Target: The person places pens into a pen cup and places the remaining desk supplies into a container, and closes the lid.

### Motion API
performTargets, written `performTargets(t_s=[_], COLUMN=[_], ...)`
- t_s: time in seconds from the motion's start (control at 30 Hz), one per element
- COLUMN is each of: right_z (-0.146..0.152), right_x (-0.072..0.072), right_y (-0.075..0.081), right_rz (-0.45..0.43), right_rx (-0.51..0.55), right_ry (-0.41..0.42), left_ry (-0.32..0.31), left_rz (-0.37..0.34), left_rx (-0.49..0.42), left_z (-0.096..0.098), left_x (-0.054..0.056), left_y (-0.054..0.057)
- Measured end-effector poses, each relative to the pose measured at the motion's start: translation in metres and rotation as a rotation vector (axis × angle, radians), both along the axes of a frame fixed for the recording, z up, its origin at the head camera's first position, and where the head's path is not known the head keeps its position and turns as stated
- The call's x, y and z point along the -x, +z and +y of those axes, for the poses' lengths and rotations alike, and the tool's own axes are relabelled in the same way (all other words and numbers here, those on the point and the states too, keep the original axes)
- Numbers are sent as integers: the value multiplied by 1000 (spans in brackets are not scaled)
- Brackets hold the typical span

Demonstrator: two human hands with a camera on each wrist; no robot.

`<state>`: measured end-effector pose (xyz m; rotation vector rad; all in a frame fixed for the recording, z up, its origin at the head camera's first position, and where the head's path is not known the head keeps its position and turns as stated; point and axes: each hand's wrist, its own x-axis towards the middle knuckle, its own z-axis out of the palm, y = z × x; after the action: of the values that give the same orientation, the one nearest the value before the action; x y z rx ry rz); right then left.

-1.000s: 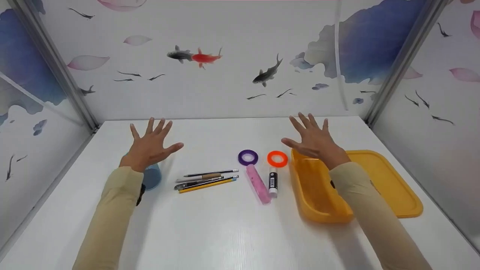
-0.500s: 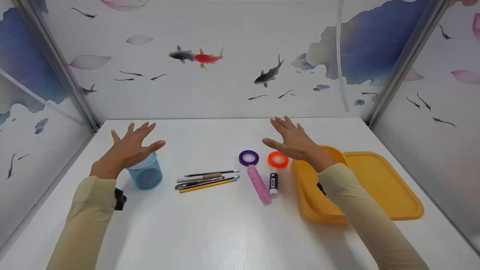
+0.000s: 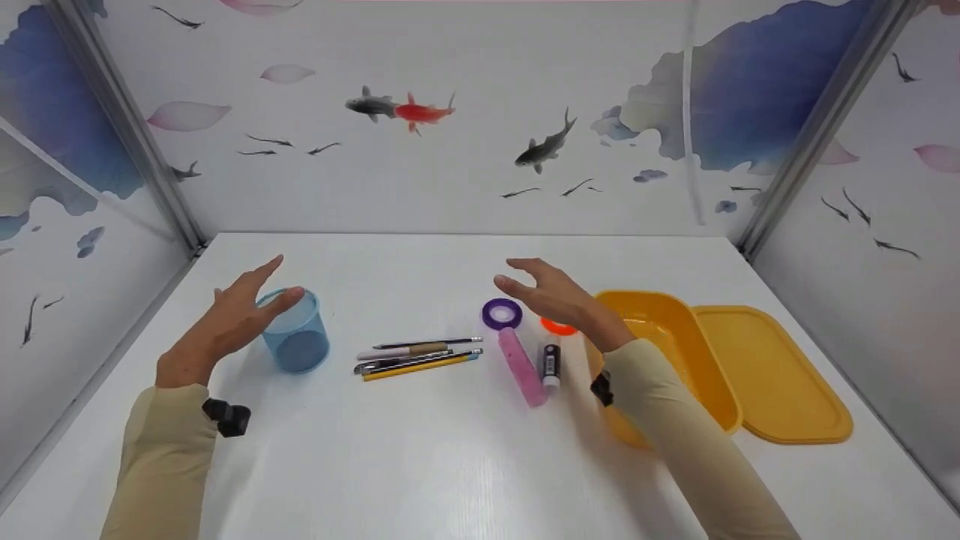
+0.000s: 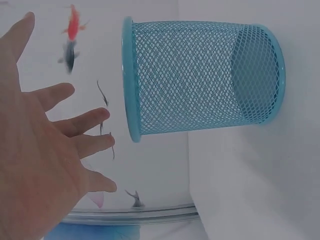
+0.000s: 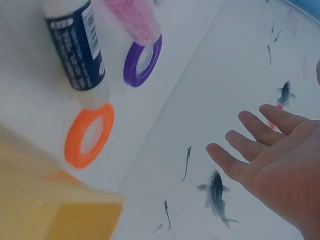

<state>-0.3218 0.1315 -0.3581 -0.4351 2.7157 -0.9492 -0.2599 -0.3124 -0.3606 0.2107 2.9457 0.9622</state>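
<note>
A blue mesh pen cup (image 3: 301,341) stands upright at the left of the table. My left hand (image 3: 232,319) hovers beside it with fingers spread and relaxed, partly covering its rim in the head view. In the left wrist view the fingers stay apart from the mesh pen cup (image 4: 195,77). My right hand (image 3: 559,296) is held in the air over the table, fingers loosely extended and holding nothing. Under and near it lie a purple tape roll (image 3: 491,324), an orange tape roll (image 3: 559,327) partly hidden by the hand, a pink tube-shaped item (image 3: 523,367) and a glue stick (image 3: 551,364).
Several pencils and pens (image 3: 420,358) lie bunched at the middle. On the right sits a yellow plastic box (image 3: 724,390), partly behind the right forearm, with its flat yellow lid (image 3: 787,382) beside it. Printed wall panels (image 3: 450,187) close off the back and sides.
Both hands have come lower, and their spread fingers have relaxed. The left hand has moved left to beside the cup; the right has shifted left from above the box toward the tape rolls.
</note>
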Motion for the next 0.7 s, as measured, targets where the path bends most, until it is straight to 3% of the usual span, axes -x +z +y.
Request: performTargets(t_s=[0.37,0.7], right_z=[-36,-55], right_x=[0,8], right_y=[-13,-42], right_rz=[87,-40], right_rx=[246,390], right_ry=[-44,-89], left_ry=[151,210], left_rz=[-12,-28], left_rx=[-165,-314], left_z=[-9,-8], left_x=[-10,-12], left_y=[-44,-80])
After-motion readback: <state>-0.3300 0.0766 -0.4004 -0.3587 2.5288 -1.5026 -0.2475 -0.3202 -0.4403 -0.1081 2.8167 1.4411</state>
